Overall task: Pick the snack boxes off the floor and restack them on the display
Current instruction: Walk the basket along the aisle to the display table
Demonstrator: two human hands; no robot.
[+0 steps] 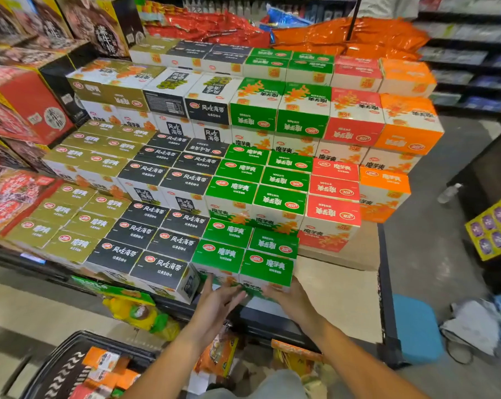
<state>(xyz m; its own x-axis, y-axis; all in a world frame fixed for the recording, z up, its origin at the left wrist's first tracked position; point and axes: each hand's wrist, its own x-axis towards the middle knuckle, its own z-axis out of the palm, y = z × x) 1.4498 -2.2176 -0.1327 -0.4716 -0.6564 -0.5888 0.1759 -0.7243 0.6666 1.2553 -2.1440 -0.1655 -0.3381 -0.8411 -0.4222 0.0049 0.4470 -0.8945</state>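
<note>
Against the front green box (265, 269), left hand (219, 300) and right hand (289, 300) press flat, fingers straight, gripping nothing. Carton appears light, rigid; hold opposite sides.

Two hands (217, 300), one basket (68, 367), one stool (416, 326)

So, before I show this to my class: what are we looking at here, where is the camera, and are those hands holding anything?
There is one picture, from a wide-angle camera worn on a person's head, looking down at their own bare hands. No machine is involved. In front is a stepped shop display of snack boxes in colour columns: olive, black, green, red, orange. The left hand and right hand reach, fingers straight, to the front green boxes in the lowest row, touching or pressing their front faces; neither grips anything. A basket with orange packs stands on the floor at lower left.
</note>
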